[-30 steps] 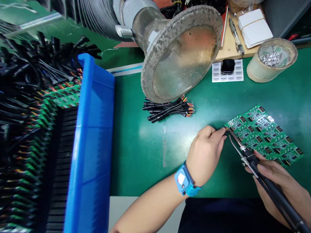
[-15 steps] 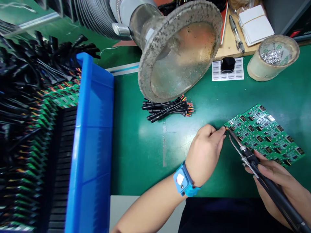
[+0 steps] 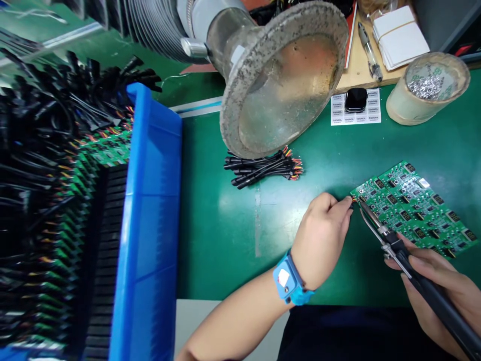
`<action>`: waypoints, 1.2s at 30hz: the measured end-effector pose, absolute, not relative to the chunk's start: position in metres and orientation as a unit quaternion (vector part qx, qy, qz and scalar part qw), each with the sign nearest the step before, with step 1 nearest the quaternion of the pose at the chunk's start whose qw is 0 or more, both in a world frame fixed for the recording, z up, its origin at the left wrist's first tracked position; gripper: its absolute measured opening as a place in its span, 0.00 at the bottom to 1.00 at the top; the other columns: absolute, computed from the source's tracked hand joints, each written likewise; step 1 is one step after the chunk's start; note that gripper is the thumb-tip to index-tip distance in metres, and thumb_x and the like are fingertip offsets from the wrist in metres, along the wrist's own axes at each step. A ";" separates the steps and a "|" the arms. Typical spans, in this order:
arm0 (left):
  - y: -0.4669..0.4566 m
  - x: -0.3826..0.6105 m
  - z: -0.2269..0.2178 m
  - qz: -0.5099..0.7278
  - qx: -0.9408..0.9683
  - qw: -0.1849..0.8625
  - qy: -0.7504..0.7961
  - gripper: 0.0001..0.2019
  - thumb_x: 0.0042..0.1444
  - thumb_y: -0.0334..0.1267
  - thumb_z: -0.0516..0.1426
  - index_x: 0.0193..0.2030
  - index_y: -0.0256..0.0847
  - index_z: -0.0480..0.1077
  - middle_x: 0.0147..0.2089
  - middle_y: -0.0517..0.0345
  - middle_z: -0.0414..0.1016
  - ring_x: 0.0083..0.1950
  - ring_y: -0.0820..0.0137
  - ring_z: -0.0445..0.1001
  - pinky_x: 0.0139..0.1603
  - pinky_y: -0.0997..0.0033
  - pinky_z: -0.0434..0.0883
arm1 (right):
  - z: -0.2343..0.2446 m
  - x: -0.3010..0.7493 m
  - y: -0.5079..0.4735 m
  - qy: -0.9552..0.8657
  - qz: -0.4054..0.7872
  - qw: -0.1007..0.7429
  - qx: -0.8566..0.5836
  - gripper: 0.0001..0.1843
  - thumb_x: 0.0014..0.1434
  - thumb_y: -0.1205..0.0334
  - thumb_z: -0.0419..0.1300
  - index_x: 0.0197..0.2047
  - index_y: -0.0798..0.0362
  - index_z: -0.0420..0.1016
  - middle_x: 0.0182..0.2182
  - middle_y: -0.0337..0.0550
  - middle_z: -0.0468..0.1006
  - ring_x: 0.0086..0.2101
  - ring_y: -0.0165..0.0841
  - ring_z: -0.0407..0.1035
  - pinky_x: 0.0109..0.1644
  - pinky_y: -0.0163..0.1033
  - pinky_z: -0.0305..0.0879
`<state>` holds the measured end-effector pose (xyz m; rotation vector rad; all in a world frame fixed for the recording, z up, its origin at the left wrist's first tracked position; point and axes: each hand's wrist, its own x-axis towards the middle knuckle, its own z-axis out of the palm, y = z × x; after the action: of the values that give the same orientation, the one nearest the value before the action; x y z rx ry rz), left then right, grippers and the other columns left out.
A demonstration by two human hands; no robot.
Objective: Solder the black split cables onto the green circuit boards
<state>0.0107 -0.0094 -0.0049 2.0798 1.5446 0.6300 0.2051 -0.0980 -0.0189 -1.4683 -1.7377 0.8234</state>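
My left hand (image 3: 322,228), with a blue strap around the wrist, pinches a small cable (image 3: 353,200) whose red and yellow wire ends meet the left corner of a green circuit board panel (image 3: 413,210). In my right hand (image 3: 432,281) is a black soldering iron (image 3: 402,254) with a thin metal feed tube alongside. Its tip points at the board's left corner, close to the wire ends; whether it touches I cannot tell. Rows of chips and small digit displays cover the panel, which lies flat on the green mat. My left fingers hide most of the cable.
A bundle of black cables (image 3: 263,168) lies under a fume extractor hood (image 3: 285,80). To the left stands a blue bin (image 3: 150,215) beside rows of wired boards (image 3: 63,240). A cardboard tube cup (image 3: 426,93), a label sheet with a smartwatch (image 3: 355,100), and a pen (image 3: 370,52) sit at the back.
The whole view has shifted slightly, so everything appears a little farther right. Both hands keep their holds, and the iron's tip stays near the same corner of the board.
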 end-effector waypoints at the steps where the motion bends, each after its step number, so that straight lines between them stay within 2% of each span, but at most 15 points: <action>1: -0.009 0.011 -0.005 0.230 0.758 0.236 0.563 0.11 0.61 0.31 0.51 0.48 0.35 0.70 0.33 0.56 0.65 0.33 0.71 0.67 0.35 0.68 0.72 | -0.019 0.205 -0.096 -0.686 0.317 0.352 -0.553 0.17 0.55 0.67 0.58 0.48 0.48 0.68 0.38 0.40 0.77 0.47 0.37 0.70 0.52 0.41 0.70; 4: -0.009 0.011 -0.005 0.232 0.757 0.238 0.562 0.11 0.61 0.31 0.50 0.48 0.34 0.70 0.33 0.55 0.65 0.33 0.71 0.67 0.36 0.67 0.72 | -0.016 0.203 -0.087 -0.724 0.295 0.350 -0.516 0.19 0.55 0.72 0.57 0.50 0.50 0.67 0.39 0.40 0.77 0.50 0.32 0.67 0.58 0.35 0.64; 7: -0.010 0.011 -0.006 0.234 0.757 0.237 0.563 0.11 0.61 0.31 0.51 0.48 0.34 0.70 0.33 0.55 0.65 0.33 0.71 0.67 0.36 0.67 0.72 | -0.013 0.200 -0.080 -0.748 0.267 0.348 -0.498 0.19 0.55 0.74 0.56 0.50 0.53 0.66 0.39 0.40 0.77 0.51 0.30 0.66 0.59 0.32 0.61; 12: -0.009 0.011 -0.005 0.234 0.757 0.229 0.565 0.11 0.60 0.31 0.53 0.47 0.35 0.70 0.33 0.56 0.66 0.33 0.70 0.68 0.36 0.68 0.72 | -0.016 0.202 -0.083 -0.759 0.251 0.326 -0.504 0.15 0.57 0.71 0.56 0.48 0.54 0.68 0.43 0.42 0.75 0.46 0.31 0.69 0.59 0.34 0.63; 15: -0.009 0.010 -0.004 0.227 0.760 0.216 0.570 0.10 0.60 0.31 0.53 0.46 0.37 0.71 0.33 0.56 0.67 0.34 0.70 0.68 0.36 0.67 0.72 | -0.020 0.206 -0.087 -0.755 0.253 0.315 -0.516 0.17 0.57 0.71 0.56 0.50 0.52 0.68 0.46 0.42 0.73 0.49 0.31 0.67 0.57 0.33 0.64; 19: -0.008 0.010 -0.001 0.208 0.765 0.199 0.576 0.10 0.60 0.32 0.53 0.46 0.38 0.72 0.32 0.57 0.67 0.33 0.70 0.68 0.35 0.68 0.71 | -0.020 0.208 -0.088 -0.759 0.249 0.314 -0.512 0.20 0.56 0.72 0.57 0.51 0.51 0.67 0.45 0.41 0.74 0.52 0.33 0.65 0.54 0.32 0.66; 23: -0.009 0.010 0.001 0.195 0.766 0.191 0.582 0.11 0.60 0.33 0.53 0.47 0.39 0.72 0.32 0.57 0.67 0.32 0.70 0.68 0.34 0.68 0.70 | -0.017 0.205 -0.085 -0.760 0.232 0.302 -0.527 0.16 0.56 0.70 0.56 0.49 0.51 0.68 0.45 0.42 0.73 0.51 0.33 0.67 0.48 0.30 0.71; 30: -0.008 0.009 -0.003 0.212 0.763 0.222 0.568 0.12 0.60 0.32 0.52 0.49 0.36 0.71 0.33 0.57 0.65 0.32 0.72 0.68 0.34 0.70 0.71 | -0.018 0.206 -0.088 -0.758 0.244 0.301 -0.525 0.15 0.57 0.68 0.56 0.49 0.51 0.67 0.40 0.41 0.76 0.47 0.33 0.70 0.53 0.37 0.70; 36: -0.008 0.008 -0.005 0.230 0.763 0.243 0.553 0.12 0.60 0.31 0.52 0.49 0.33 0.70 0.34 0.56 0.64 0.32 0.72 0.67 0.35 0.70 0.71 | -0.021 0.210 -0.094 -0.714 0.309 0.298 -0.554 0.12 0.58 0.65 0.56 0.47 0.51 0.69 0.44 0.42 0.75 0.47 0.35 0.69 0.54 0.41 0.69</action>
<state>0.0084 -0.0078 -0.0052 2.0845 1.5102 0.6285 0.2096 -0.0939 -0.0212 -1.4717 -1.8971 0.8200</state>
